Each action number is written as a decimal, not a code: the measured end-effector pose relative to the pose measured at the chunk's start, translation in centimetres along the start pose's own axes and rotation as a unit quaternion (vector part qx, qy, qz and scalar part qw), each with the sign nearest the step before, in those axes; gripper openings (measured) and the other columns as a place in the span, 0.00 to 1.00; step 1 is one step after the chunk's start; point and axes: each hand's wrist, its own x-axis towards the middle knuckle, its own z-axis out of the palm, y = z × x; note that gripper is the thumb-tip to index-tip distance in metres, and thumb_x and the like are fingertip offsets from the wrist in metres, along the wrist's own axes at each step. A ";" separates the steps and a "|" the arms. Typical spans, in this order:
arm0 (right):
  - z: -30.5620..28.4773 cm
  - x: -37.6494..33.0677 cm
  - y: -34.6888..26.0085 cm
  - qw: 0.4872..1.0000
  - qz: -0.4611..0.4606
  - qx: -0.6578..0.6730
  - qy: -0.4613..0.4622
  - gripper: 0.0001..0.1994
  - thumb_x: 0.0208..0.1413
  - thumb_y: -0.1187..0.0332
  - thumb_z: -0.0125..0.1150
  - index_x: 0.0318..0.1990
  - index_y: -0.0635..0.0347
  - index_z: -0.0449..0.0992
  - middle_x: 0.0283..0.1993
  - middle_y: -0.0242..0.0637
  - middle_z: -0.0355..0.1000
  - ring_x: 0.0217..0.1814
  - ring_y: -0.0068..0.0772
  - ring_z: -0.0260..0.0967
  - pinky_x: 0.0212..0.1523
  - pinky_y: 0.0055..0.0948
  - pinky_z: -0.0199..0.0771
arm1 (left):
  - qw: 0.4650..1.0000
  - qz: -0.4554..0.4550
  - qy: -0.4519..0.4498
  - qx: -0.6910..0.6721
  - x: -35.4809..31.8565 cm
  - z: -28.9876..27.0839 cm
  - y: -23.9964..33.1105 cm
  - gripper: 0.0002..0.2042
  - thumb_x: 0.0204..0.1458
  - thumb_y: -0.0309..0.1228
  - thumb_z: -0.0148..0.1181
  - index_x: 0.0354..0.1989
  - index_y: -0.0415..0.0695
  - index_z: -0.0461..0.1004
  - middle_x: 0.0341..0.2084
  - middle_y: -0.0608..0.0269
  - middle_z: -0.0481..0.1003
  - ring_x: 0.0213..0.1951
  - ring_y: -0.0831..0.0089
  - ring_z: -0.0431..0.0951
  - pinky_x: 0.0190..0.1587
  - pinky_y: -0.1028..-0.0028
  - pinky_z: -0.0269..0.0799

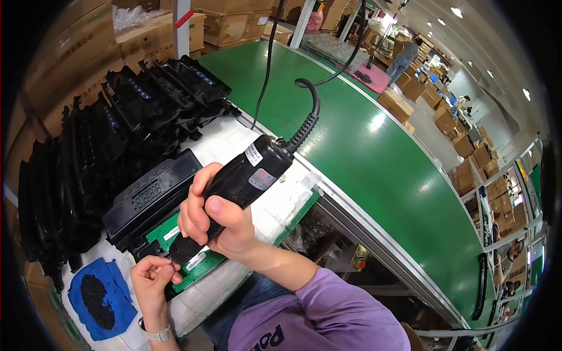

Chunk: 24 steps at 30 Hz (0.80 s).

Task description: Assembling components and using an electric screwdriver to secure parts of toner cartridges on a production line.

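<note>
My right hand [218, 215] is wrapped round a black corded electric screwdriver [237, 181], held tilted with its cord end up and its tip pointing down to the left. Under it lies a green circuit board [199, 264] with white labels, beside a black plastic housing with a display window [153, 193]. My left hand [153, 279] is closed in a pinch at the board's edge, close to the screwdriver's lower end. What the pinched fingers hold, if anything, is too small to make out. The driver's tip is hidden by the hands.
Small black screws [96, 301] lie heaped on a blue cloth [120, 281] to the left. Several black plastic housings [126, 111] stand stacked at the back left. A green conveyor belt [351, 152] runs along the right, and the screwdriver's cord [316, 99] loops above it.
</note>
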 end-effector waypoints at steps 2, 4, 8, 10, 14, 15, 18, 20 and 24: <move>0.1 -0.2 0.0 1.000 0.016 -0.013 0.000 0.13 0.53 0.64 0.52 0.40 0.60 0.59 0.17 0.32 0.59 0.13 0.23 0.56 0.21 0.27 0.61 | 1.000 0.003 -0.003 0.010 -0.1 -0.1 -0.1 0.05 0.48 0.22 0.61 0.30 0.35 0.72 0.23 0.52 0.76 0.20 0.75 0.74 0.25 0.79 0.71; 0.2 -0.5 0.0 0.999 0.015 -0.028 0.002 0.13 0.53 0.64 0.52 0.40 0.60 0.59 0.17 0.32 0.59 0.13 0.24 0.56 0.21 0.27 0.61 | 0.998 0.016 -0.012 0.051 -0.2 0.0 -0.2 0.04 0.47 0.20 0.60 0.30 0.35 0.72 0.23 0.52 0.76 0.20 0.75 0.75 0.25 0.80 0.71; 0.8 -0.9 0.4 0.999 0.014 -0.036 0.017 0.13 0.53 0.64 0.53 0.41 0.60 0.59 0.17 0.33 0.59 0.13 0.24 0.56 0.22 0.28 0.62 | 0.998 0.009 0.010 0.060 -0.6 0.0 0.0 0.04 0.47 0.19 0.60 0.29 0.35 0.72 0.23 0.52 0.76 0.19 0.75 0.75 0.24 0.80 0.71; 0.9 -0.8 1.0 0.999 0.013 -0.014 0.044 0.14 0.53 0.63 0.53 0.41 0.59 0.59 0.17 0.32 0.58 0.12 0.24 0.55 0.22 0.29 0.63 | 0.999 0.013 0.040 0.008 -1.1 -0.4 -0.1 0.04 0.45 0.19 0.61 0.28 0.35 0.71 0.23 0.53 0.76 0.19 0.75 0.75 0.23 0.80 0.71; 0.5 -0.7 0.6 0.999 -0.005 -0.020 0.046 0.12 0.56 0.59 0.49 0.41 0.56 0.62 0.18 0.29 0.59 0.13 0.24 0.56 0.22 0.31 0.64 | 0.997 -0.055 0.001 0.061 -0.5 0.2 0.1 0.06 0.43 0.16 0.61 0.29 0.35 0.72 0.22 0.59 0.75 0.22 0.76 0.76 0.24 0.80 0.72; 0.3 -0.6 0.2 0.999 -0.015 -0.017 0.032 0.12 0.56 0.59 0.48 0.41 0.57 0.62 0.18 0.29 0.59 0.13 0.24 0.56 0.22 0.31 0.64 | 0.992 -0.044 -0.010 0.122 0.2 0.5 -0.2 0.05 0.43 0.16 0.60 0.29 0.34 0.72 0.21 0.61 0.75 0.22 0.78 0.75 0.24 0.82 0.70; -0.4 -0.3 -2.1 0.998 -0.002 -0.037 -0.054 0.15 0.56 0.56 0.50 0.40 0.59 0.61 0.18 0.29 0.60 0.12 0.24 0.57 0.22 0.31 0.65 | 0.985 -0.041 0.008 0.169 0.4 1.2 0.0 0.02 0.48 0.20 0.58 0.30 0.34 0.74 0.20 0.65 0.74 0.21 0.83 0.73 0.25 0.84 0.68; -0.6 -0.7 -2.4 0.988 0.022 -0.109 -0.106 0.17 0.55 0.56 0.53 0.39 0.61 0.60 0.18 0.29 0.60 0.12 0.24 0.58 0.21 0.30 0.65 | 0.992 -0.037 0.012 0.119 0.0 0.7 0.1 0.03 0.49 0.20 0.58 0.32 0.33 0.74 0.22 0.64 0.74 0.23 0.82 0.74 0.26 0.84 0.68; -0.5 -2.2 -2.5 0.970 0.090 -0.180 -0.135 0.18 0.49 0.60 0.61 0.39 0.62 0.61 0.17 0.31 0.63 0.13 0.26 0.61 0.22 0.29 0.67 | 0.996 -0.052 0.021 0.075 -0.1 0.5 0.3 0.05 0.51 0.23 0.57 0.33 0.34 0.74 0.25 0.61 0.75 0.24 0.81 0.73 0.27 0.83 0.69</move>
